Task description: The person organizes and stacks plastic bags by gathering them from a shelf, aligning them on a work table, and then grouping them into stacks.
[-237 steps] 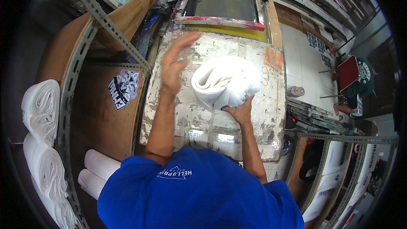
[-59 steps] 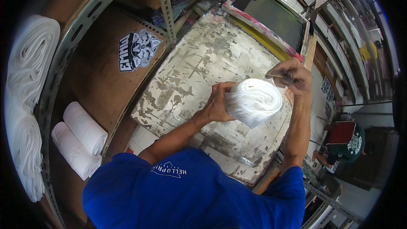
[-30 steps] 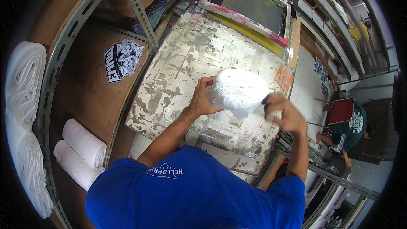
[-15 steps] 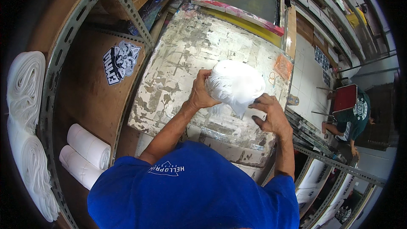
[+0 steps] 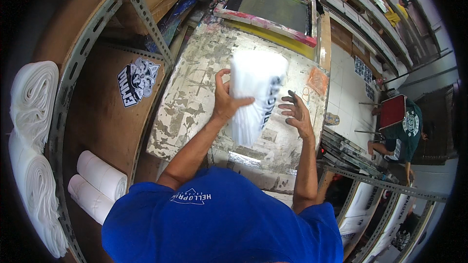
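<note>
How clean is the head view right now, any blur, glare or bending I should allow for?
Head view: the bag stack in the left hand is smeared by motion, its dark print unreadable; the right hand open beside it looks sharper. Fisheye bends the shelf rail and table edges, with black corners. Daylight washes out the upper right; the left shelves sit darker.

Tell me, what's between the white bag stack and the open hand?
Nothing: in the head view, only bare paint-flecked table shows between the bag stack and right hand.
</note>
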The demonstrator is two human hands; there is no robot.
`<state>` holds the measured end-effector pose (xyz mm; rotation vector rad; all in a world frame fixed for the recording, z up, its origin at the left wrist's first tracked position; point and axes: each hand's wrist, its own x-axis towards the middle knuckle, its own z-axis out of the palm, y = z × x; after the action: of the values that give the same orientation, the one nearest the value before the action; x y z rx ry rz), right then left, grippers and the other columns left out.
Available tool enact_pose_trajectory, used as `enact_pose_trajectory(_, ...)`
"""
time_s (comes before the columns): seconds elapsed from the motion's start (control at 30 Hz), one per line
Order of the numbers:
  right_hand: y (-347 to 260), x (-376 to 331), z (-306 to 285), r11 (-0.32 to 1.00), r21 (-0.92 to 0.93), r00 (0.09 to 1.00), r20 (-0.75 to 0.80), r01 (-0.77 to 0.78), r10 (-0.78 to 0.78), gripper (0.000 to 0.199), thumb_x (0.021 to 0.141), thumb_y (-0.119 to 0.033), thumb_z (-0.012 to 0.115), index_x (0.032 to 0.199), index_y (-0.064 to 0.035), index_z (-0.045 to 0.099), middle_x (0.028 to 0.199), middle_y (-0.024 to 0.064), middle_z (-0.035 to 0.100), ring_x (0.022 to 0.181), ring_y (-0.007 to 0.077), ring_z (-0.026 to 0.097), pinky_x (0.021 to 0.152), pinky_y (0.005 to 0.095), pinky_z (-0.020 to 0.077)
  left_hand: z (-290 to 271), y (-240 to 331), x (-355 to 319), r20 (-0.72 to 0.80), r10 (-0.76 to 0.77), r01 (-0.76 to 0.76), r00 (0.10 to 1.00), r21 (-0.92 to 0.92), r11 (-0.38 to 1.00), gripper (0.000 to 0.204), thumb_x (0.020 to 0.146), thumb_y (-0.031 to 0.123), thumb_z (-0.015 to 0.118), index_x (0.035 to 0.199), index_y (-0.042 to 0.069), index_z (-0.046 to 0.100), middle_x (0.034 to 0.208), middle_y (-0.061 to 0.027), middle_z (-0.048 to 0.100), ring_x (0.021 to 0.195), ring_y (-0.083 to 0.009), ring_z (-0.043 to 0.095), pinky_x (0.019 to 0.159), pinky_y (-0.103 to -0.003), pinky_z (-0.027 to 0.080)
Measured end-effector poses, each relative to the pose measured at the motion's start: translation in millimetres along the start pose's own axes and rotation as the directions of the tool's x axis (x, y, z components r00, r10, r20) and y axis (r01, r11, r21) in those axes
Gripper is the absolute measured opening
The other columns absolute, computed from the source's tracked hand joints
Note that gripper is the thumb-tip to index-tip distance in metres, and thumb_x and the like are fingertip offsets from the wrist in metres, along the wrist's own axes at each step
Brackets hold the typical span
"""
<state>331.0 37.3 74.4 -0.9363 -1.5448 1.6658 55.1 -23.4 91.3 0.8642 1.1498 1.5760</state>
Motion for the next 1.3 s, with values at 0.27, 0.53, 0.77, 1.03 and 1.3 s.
enact_pose_trajectory(0.27,-16.2,-24.5,43.9,0.955,-0.257,0.989,0.037,0.148,-0.144,0.143,0.046,-0.022,0.095,0.155,-0.0046,0.004,0.151,0.0215,0.032,0.138,0.0319,0.038,0.113,0.0425,0.0334,-14.2,3.4,-17.3,0.339,-0.505,0.59,0.794,-0.628,0.507,0.067,0.083,0.037,0.063,0.134,-0.002,0.047,0.122,-0.0195,0.062,0.112,-0.0331,0.061,0.102,-0.045,0.048)
enact_pose_trajectory(0.53,8.0,-19.0,83.5,0.99,-0.141,1.0,-0.009,0.004,-0.005,0.149,0.035,-0.018,0.1,0.152,-0.0015,0.009,0.144,0.0173,0.045,0.133,0.0275,0.044,0.111,0.0396,0.0356,-29.6,-33.4,-46.4,0.622,-0.554,0.825,0.552,-0.504,0.256,0.069,0.092,0.058,0.046,0.129,0.001,0.056,0.12,-0.0179,0.065,0.106,-0.0339,0.065,0.095,-0.049,0.052)
enact_pose_trajectory(0.77,-4.1,-3.0,122.9,0.951,0.091,0.948,-0.145,0.297,-0.282,0.153,0.04,-0.008,0.098,0.154,-0.0062,-0.004,0.145,0.0181,0.042,0.134,0.0291,0.043,0.112,0.0419,0.0359,-109.6,-44.7,-6.2,0.337,-0.51,0.36,0.791,0.418,0.834,0.08,0.089,0.062,0.051,0.14,0.001,0.043,0.131,-0.0178,0.056,0.116,-0.0326,0.056,0.102,-0.042,0.043)
enact_pose_trajectory(1.03,39.2,10.1,155.6,0.957,-0.083,0.901,-0.322,0.279,-0.291,0.149,0.05,-0.008,0.095,0.151,-0.0048,-0.015,0.145,0.0204,0.039,0.133,0.0311,0.044,0.113,0.0428,0.0344,-39.0,-4.2,-19.4,0.318,0.269,-0.309,0.909,0.081,0.948,0.14,0.036,0.049,0.098,0.145,-0.003,0.027,0.138,-0.015,0.048,0.129,-0.0252,0.046,0.11,-0.039,0.035)
enact_pose_trajectory(1.3,9.5,15.9,162.3,0.65,-0.701,0.782,-0.216,0.293,-0.585,0.127,0.071,-0.04,0.083,0.147,0.0113,-0.004,0.145,0.0317,0.032,0.132,0.0484,0.036,0.111,0.0539,0.0273,-7.4,-1.3,-27.2,0.083,0.445,-0.429,0.892,0.47,0.772,0.144,0.034,0.053,0.097,0.14,-0.005,0.02,0.132,-0.0223,0.046,0.125,-0.0326,0.047,0.106,-0.043,0.039)
